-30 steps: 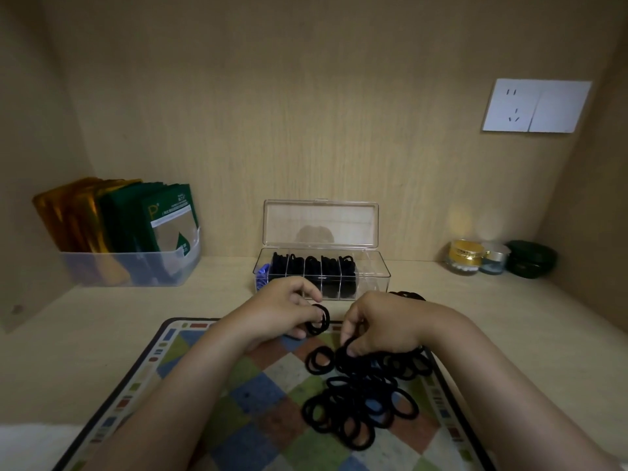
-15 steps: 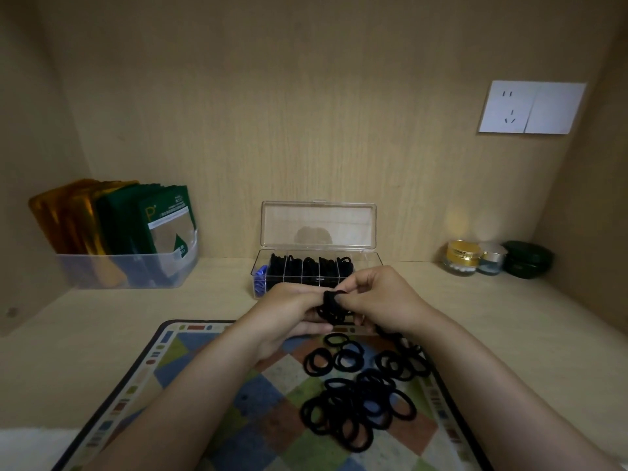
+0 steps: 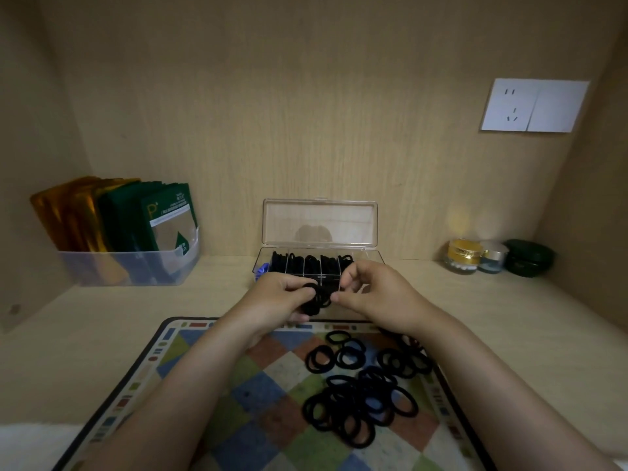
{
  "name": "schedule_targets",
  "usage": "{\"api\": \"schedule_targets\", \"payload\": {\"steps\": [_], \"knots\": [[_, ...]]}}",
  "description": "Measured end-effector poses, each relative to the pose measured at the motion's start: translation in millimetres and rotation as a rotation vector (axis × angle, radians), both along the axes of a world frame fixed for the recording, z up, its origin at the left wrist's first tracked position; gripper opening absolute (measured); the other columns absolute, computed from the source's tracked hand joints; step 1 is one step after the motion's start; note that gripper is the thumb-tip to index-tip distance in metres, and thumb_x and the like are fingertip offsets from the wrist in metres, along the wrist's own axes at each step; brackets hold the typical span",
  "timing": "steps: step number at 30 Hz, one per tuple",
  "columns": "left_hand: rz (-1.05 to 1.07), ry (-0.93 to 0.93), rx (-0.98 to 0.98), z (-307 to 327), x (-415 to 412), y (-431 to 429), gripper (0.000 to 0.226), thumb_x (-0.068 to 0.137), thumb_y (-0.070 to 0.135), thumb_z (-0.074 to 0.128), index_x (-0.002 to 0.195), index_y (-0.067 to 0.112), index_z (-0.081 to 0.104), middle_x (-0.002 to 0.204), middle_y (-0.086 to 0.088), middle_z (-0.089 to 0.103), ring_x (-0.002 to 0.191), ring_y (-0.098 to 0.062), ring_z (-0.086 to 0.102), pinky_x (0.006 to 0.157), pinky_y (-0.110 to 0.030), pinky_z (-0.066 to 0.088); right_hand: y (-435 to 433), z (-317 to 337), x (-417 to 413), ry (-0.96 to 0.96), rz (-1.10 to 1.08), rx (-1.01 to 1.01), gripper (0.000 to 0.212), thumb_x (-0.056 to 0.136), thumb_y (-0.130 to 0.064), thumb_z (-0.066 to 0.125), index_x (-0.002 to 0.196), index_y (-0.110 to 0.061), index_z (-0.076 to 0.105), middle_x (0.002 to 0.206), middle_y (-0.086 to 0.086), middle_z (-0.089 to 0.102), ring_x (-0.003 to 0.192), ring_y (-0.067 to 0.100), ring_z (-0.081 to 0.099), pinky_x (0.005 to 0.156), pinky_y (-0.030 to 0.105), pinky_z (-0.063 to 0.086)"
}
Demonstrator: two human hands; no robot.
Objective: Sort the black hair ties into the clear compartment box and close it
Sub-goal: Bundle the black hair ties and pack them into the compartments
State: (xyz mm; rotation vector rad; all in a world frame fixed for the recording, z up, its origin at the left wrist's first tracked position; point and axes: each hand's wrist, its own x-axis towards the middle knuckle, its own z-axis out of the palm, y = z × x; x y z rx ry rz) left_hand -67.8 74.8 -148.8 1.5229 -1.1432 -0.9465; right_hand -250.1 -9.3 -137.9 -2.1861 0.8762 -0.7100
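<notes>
Black hair-tie bundle [image 3: 316,299]: our left hand [image 3: 280,299] grips, right hand [image 3: 375,294] pinches it; we should squeeze it compact for the clear box [image 3: 378,263], right-end compartment.

Your compartment box [image 3: 319,217] stands behind the mat [image 3: 255,399]; hair ties [image 3: 360,399] lie on that mat; bin [image 3: 136,266] left, jars [image 3: 464,256] right.

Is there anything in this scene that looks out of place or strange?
Only one thing: a small blue item at the left end of the clear box, where the other compartments hold black hair ties. It is too small to identify. Nothing looks spilled or damaged.
</notes>
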Motion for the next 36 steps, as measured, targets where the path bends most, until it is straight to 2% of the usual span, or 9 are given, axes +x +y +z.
{"api": "schedule_targets", "payload": {"steps": [3, 7, 11, 16, 19, 22, 25, 33, 36], "knots": [[0.078, -0.066, -0.029, 0.4, 4.0, 0.6, 0.026, 0.097, 0.014, 0.059, 0.122, 0.014, 0.068, 0.114, -0.002, 0.071, 0.092, -0.014, 0.071, 0.069, -0.018, 0.058, 0.1, 5.3, -11.0, 0.257, 0.160, -0.039, 0.016, 0.075, -0.031, 0.084, 0.086, -0.028, 0.072, 0.080, -0.009, 0.066, 0.069, 0.001, 0.060, 0.071, 0.025, 0.052], [0.077, -0.087, -0.038, -0.3, 3.5, 1.1, 0.027, 0.097, 0.014, 0.060, 0.123, 0.015, 0.067, 0.115, -0.002, 0.070, 0.093, -0.011, 0.071, 0.068, -0.017, 0.057, 5.9, 3.5, -12.7, 0.569, 0.211, -0.092, 0.033, 0.068, -0.044, 0.087, 0.098, -0.039, 0.076, 0.094, -0.017, 0.068, 0.088, 0.001, 0.063, 0.086, 0.026, 0.054], [0.059, -0.130, -0.033, -3.3, -1.5, -0.9, 0.027, 0.097, 0.016, 0.061, 0.123, 0.019, 0.067, 0.115, 0.002, 0.069, 0.095, -0.011, 0.070, 0.073, -0.022, 0.059, 7.2, 3.6, -10.3, 0.593, 0.228, -0.105, 0.030, 0.069, -0.043, 0.086, 0.097, -0.036, 0.078, 0.095, -0.020, 0.068, 0.092, 0.000, 0.062, 0.088, 0.025, 0.051], [0.025, -0.149, -0.028, -6.3, -4.9, -1.7, 0.028, 0.096, 0.017, 0.062, 0.123, 0.019, 0.068, 0.114, 0.003, 0.071, 0.098, -0.009, 0.069, 0.072, -0.021, 0.059, 9.3, 4.2, -10.4, 0.607, 0.245, -0.112, 0.010, 0.075, -0.037, 0.083, 0.080, -0.032, 0.076, 0.094, -0.009, 0.071, 0.087, 0.005, 0.064, 0.085, 0.029, 0.054], [0.022, -0.142, -0.042, -6.4, -7.8, -0.8, 0.027, 0.096, 0.015, 0.062, 0.122, 0.020, 0.068, 0.104, 0.006, 0.071, 0.092, -0.008, 0.069, 0.071, -0.020, 0.058, 8.6, 4.5, -12.7, 0.457, 0.270, -0.026, 0.006, 0.082, -0.033, 0.078, 0.079, -0.033, 0.074, 0.089, -0.005, 0.073, 0.080, 0.009, 0.066, 0.077, 0.027, 0.053], [0.037, -0.120, -0.058, -7.4, -9.2, -1.0, 0.030, 0.095, 0.014, 0.063, 0.125, 0.021, 0.067, 0.107, -0.004, 0.071, 0.091, -0.013, 0.071, 0.074, -0.024, 0.060, 10.0, 8.5, -11.5, 0.142, 0.263, 0.196, 0.006, 0.092, -0.019, 0.069, 0.089, -0.014, 0.072, 0.067, 0.002, 0.067, 0.054, 0.006, 0.060, 0.052, 0.027, 0.047], [-0.013, -0.025, -0.058, -7.9, -11.3, -0.8, 0.033, 0.094, 0.014, 0.065, 0.126, 0.019, 0.067, 0.109, -0.006, 0.073, 0.096, -0.016, 0.073, 0.081, -0.033, 0.061, 11.5, 12.6, -9.1, -0.051, 0.226, 0.324, 0.010, 0.096, -0.013, 0.063, 0.092, -0.008, 0.069, 0.054, -0.001, 0.064, 0.043, 0.006, 0.056, 0.039, 0.020, 0.039], [-0.146, 0.236, 0.014, -3.5, -16.4, 1.6, 0.029, 0.100, 0.023, 0.055, 0.128, 0.020, 0.065, 0.127, -0.008, 0.066, 0.103, -0.022, 0.072, 0.094, -0.039, 0.056, 7.0, -1.0, 2.6, -0.025, -0.009, 0.204, 0.013, 0.090, -0.020, 0.073, 0.081, -0.011, 0.067, 0.053, 0.006, 0.064, 0.040, 0.018, 0.057, 0.035, 0.023, 0.040], [-0.154, 0.158, -0.011, -4.6, -15.5, 3.0, 0.039, 0.091, 0.023, 0.069, 0.130, 0.020, 0.063, 0.125, -0.003, 0.066, 0.103, -0.017, 0.071, 0.092, -0.036, 0.058, 8.2, -2.2, 4.8, -0.024, -0.045, 0.142, 0.015, 0.089, -0.022, 0.072, 0.080, -0.012, 0.065, 0.051, 0.005, 0.063, 0.036, 0.015, 0.056, 0.036, 0.021, 0.039]]}}
